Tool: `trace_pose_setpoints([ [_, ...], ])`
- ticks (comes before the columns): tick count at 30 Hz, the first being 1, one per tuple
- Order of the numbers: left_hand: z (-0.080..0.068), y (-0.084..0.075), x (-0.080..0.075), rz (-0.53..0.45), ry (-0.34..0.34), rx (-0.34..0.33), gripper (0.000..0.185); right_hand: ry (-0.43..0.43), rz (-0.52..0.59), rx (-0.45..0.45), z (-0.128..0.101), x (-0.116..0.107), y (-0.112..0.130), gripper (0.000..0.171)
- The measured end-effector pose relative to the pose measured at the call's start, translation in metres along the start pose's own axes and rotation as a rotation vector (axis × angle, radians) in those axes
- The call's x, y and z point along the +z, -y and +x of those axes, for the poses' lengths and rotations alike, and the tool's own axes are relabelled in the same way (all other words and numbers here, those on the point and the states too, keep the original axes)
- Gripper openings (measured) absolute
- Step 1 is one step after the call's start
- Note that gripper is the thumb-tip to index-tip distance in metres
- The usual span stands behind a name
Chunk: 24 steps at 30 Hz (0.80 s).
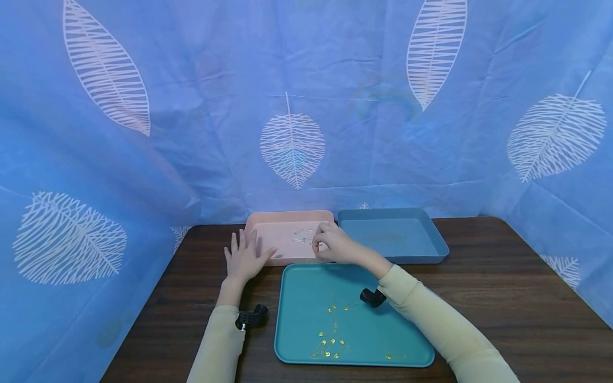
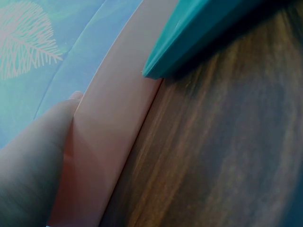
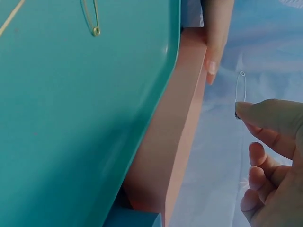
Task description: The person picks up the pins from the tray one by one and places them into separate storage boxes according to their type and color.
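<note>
Between thumb and index finger, my right hand point(image 1: 337, 246) pinches a silver safety pin point(image 3: 237, 90) by one end, over the right part of the pink tray point(image 1: 280, 261). The pin points away from the fingertips; the other fingers are curled into the palm. Several silver safety pins point(image 1: 303, 241) lie inside the pink tray, partly behind the right hand. My left hand point(image 1: 243, 261) rests with spread fingers at that tray's front left corner, its thumb point(image 2: 35, 146) over the rim. Gold safety pins point(image 1: 332, 341) are scattered on the teal tray point(image 1: 306, 292) in front.
A blue tray point(image 1: 392, 239) stands to the right of the pink one, at the back of the dark wood table point(image 1: 498, 298). Blue cloth point(image 1: 215, 149) with white leaf prints hangs behind and at both sides. The right forearm crosses the teal tray's right side.
</note>
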<state>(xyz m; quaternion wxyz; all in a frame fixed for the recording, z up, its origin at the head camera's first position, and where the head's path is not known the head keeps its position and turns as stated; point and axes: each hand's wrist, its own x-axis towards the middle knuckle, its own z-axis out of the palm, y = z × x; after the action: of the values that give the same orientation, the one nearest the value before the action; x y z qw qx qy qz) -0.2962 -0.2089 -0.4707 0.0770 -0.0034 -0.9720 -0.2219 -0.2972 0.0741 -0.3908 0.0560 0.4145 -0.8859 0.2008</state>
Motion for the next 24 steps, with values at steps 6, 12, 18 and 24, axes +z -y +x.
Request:
trace_pose_setpoints([
  [6, 0.002, 0.002, 0.002, 0.012, -0.005, 0.002, 0.097, -0.028, 0.019, 0.026, 0.010, 0.007, -0.008, 0.015],
  [12, 0.003, 0.003, 0.003, 0.018, -0.006, 0.001, 0.099, -0.041, -0.018, 0.074, 0.021, 0.015, -0.015, 0.016],
  [18, 0.001, 0.002, 0.002, 0.009, 0.001, -0.004, 0.097, -0.049, -0.040, 0.114, 0.028, 0.023, -0.019, 0.017],
  [24, 0.000, 0.001, 0.000, -0.004, 0.005, -0.006, 0.096, -0.049, -0.057, 0.156, 0.035, 0.030, -0.023, 0.016],
])
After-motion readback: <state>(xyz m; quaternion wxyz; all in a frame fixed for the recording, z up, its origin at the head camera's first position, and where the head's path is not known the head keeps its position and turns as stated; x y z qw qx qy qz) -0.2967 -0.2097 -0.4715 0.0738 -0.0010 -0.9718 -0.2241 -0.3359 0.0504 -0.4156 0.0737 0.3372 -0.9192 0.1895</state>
